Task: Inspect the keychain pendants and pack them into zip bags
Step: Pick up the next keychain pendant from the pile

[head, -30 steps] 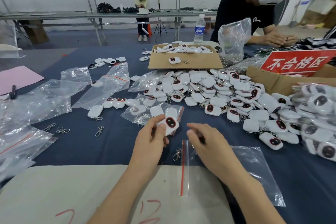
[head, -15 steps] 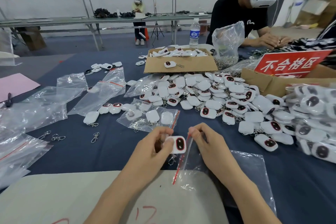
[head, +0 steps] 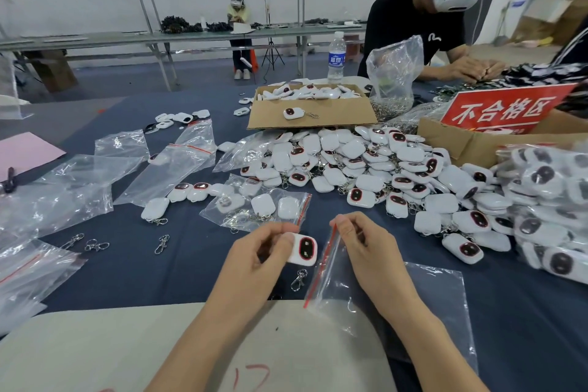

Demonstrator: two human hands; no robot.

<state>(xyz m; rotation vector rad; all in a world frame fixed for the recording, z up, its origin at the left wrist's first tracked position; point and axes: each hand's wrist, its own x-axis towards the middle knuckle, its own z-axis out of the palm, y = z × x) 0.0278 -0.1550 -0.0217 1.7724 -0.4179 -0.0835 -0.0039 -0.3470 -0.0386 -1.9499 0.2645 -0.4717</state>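
My left hand [head: 254, 259] pinches a white keychain pendant [head: 304, 249] with a dark red-rimmed face; its metal clasp [head: 298, 280] dangles below. Just to the right, my right hand [head: 366, 251] pinches the red-striped mouth of a clear zip bag [head: 423, 296], which lies across the blue tablecloth and a beige board [head: 95, 347]. The pendant sits just left of the bag's mouth, outside it. A big heap of loose pendants [head: 375, 169] lies beyond my hands. A filled zip bag [head: 257, 207] with pendants lies just behind my left hand.
Empty zip bags [head: 73, 188] spread over the left side, with loose clasps [head: 95, 245] near them. A cardboard box [head: 311, 108] of pendants stands at the back, a red-signed box [head: 496, 124] and bagged pendants [head: 553, 200] on the right. A person works opposite.
My left hand has brought the pendant down and right toward the bag. My right hand has lifted the bag's red-striped mouth off the table.
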